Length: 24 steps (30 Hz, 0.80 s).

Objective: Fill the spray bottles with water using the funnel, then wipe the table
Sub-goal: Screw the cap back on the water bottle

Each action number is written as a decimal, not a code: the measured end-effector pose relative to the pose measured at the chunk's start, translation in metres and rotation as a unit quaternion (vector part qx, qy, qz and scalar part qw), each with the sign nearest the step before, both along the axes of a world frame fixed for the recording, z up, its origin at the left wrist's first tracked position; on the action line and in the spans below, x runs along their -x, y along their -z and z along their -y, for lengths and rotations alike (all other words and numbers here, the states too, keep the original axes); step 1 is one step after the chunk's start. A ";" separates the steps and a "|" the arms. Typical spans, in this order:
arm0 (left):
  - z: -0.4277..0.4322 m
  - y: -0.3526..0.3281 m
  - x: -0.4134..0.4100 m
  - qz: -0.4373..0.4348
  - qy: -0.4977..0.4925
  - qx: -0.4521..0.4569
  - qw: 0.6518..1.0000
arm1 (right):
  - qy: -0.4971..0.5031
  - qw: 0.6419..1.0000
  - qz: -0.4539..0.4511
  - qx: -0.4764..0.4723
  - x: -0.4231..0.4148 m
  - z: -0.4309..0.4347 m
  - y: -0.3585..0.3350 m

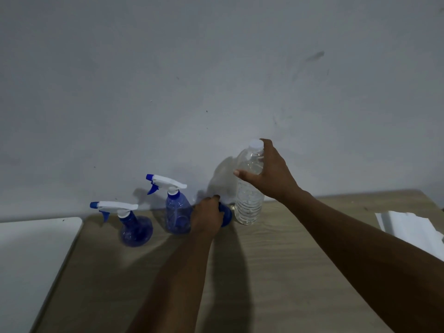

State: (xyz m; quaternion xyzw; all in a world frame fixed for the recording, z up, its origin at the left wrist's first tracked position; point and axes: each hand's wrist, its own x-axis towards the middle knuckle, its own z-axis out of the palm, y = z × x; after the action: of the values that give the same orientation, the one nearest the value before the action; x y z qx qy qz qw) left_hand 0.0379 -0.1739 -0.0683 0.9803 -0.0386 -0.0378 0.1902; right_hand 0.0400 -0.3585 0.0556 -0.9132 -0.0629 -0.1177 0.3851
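Observation:
Two blue spray bottles with white trigger heads stand at the back of the wooden table [276,272]: a round-bellied one [135,228] on the left and a taller one [177,215] beside it. Just right of them my left hand [207,216] curls over a blue object [227,215], probably the funnel, mostly hidden by the hand. A clear water bottle [248,203] with a white cap stands upright further right. My right hand [269,171] grips its upper part near the neck.
A grey wall rises right behind the bottles. A white surface [31,260] adjoins the table on the left. White paper or cloth [408,227] lies at the table's right edge.

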 end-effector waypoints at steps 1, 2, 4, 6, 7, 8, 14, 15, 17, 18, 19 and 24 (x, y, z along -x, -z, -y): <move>-0.002 -0.005 0.003 0.006 0.003 0.007 1.000 | 0.001 1.000 -0.011 0.001 0.001 0.001 -0.002; -0.004 -0.011 0.005 0.015 0.005 0.013 1.000 | 0.001 1.000 -0.016 0.002 0.004 0.001 -0.005; -0.008 -0.026 0.008 0.027 0.013 0.026 0.999 | 0.001 1.000 -0.013 0.005 0.009 0.003 -0.011; -0.013 -0.044 0.013 0.018 0.028 0.060 0.998 | 0.009 1.000 -0.015 0.007 0.017 0.003 -0.021; -0.016 -0.053 0.015 0.006 0.038 0.078 0.996 | 0.015 1.000 -0.019 0.008 0.021 0.004 -0.027; -0.019 -0.062 0.017 -0.006 0.051 0.093 0.994 | 0.021 1.000 -0.019 0.010 0.025 0.004 -0.034; -0.034 -0.112 0.033 -0.022 0.084 0.112 0.990 | 0.051 0.997 -0.018 0.053 0.057 0.000 -0.073; -0.035 -0.120 0.036 -0.022 0.088 0.112 0.990 | 0.054 0.996 -0.031 0.066 0.063 0.001 -0.077; -0.037 -0.130 0.042 -0.020 0.099 0.115 0.988 | 0.060 0.992 -0.066 0.091 0.075 0.003 -0.083; -0.037 -0.134 0.045 -0.020 0.105 0.115 0.988 | 0.063 0.990 -0.082 0.098 0.083 0.003 -0.085; -0.036 -0.138 0.047 -0.021 0.111 0.113 0.987 | 0.066 0.988 -0.095 0.104 0.090 0.004 -0.086; -0.017 -0.149 0.064 -0.028 0.149 0.111 0.982 | 0.094 0.979 -0.141 0.111 0.140 0.019 -0.082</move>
State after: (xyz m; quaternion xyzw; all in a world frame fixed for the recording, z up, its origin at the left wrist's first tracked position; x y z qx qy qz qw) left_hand -0.0261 -0.1569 0.0805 0.9350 -0.1830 -0.0887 0.2907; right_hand -0.1001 -0.3773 0.1372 -0.9595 0.0652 -0.0162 0.2736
